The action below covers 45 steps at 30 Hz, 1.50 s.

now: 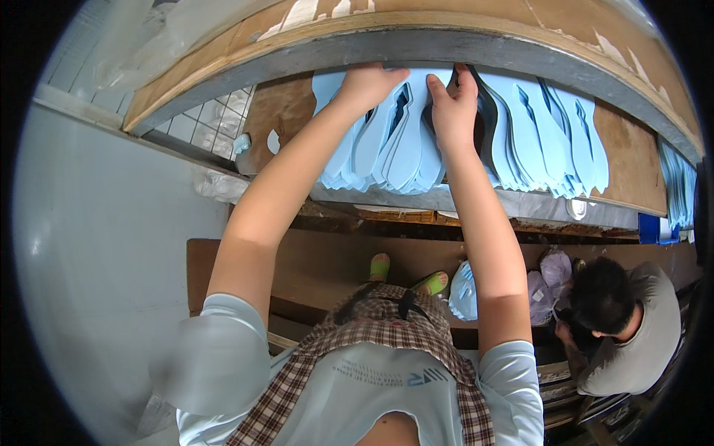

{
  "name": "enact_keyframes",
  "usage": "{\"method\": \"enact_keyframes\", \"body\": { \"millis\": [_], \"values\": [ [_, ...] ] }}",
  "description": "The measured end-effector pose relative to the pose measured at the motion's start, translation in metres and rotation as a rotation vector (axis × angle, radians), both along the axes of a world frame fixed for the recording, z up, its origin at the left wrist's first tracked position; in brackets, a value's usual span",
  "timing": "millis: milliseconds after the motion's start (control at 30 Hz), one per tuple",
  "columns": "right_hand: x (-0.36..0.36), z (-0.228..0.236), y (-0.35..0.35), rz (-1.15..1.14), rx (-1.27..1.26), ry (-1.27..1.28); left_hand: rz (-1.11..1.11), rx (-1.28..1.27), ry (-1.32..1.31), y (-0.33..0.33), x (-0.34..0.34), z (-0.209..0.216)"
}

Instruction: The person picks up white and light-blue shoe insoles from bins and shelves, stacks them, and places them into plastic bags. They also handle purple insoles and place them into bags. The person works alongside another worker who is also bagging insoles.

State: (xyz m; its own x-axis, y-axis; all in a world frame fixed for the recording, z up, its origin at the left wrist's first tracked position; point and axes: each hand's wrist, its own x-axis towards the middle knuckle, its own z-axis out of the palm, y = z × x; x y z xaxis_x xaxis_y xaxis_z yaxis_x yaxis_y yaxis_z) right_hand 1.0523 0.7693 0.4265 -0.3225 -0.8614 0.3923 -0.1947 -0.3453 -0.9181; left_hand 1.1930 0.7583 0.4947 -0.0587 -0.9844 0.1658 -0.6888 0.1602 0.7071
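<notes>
Two stacks of light blue foam sheets cut in shoe-sole shapes lie side by side on a brown board under a metal-edged shelf. At the far end of the left stack point(401, 160), my left hand point(370, 88) is closed on the sheets, its thumb pointing right. The shelf edge hides most of its fingers. My right hand point(455, 111) grips the same stack near its right side, thumb and fingers apart around the sheets' edge. Just right of it is a dark gap, then the right stack point(539, 141), which neither hand touches.
The shelf's metal edge point(416, 39) crosses low over my hands. More blue sheets point(675, 182) hang at the far right, above a blue bin point(658, 229). A person point(632, 327) crouches at the lower right beside plastic bags point(549, 282). A blue bundle point(462, 291) lies near my feet.
</notes>
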Motion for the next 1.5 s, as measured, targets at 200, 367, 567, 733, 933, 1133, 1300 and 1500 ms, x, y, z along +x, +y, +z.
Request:
{"method": "enact_keyframes", "body": {
  "millis": [200, 367, 567, 733, 933, 1133, 1300, 1500],
  "values": [
    [0.003, 0.022, 0.026, 0.198, -0.251, -0.65, -0.266, 0.018, 0.35, 0.007, 0.013, 0.014],
    [0.003, 0.023, 0.048, 0.193, -0.216, -0.852, -0.507, -0.049, 0.088, 0.006, 0.012, 0.029],
    [0.002, 0.021, 0.069, 0.166, -0.189, -0.898, -0.641, 0.08, 0.111, 0.008, -0.005, 0.036],
    [0.003, 0.016, 0.077, 0.183, -0.218, -1.005, -0.715, 0.366, 0.268, 0.009, -0.008, 0.032],
    [0.004, 0.016, 0.074, 0.139, -0.201, -0.991, -0.835, -0.058, 0.171, 0.001, -0.002, 0.025],
    [-0.009, 0.027, 0.018, 0.126, -0.028, -0.353, -0.165, -0.385, 0.028, -0.016, 0.098, 0.029],
    [-0.002, 0.023, -0.034, -0.14, 0.194, 0.533, 0.061, 0.105, -0.003, -0.019, 0.137, -0.007],
    [0.012, 0.037, -0.013, -0.238, 0.017, 1.049, 0.002, 0.187, 0.275, -0.031, 0.133, -0.026]
  ]
}}
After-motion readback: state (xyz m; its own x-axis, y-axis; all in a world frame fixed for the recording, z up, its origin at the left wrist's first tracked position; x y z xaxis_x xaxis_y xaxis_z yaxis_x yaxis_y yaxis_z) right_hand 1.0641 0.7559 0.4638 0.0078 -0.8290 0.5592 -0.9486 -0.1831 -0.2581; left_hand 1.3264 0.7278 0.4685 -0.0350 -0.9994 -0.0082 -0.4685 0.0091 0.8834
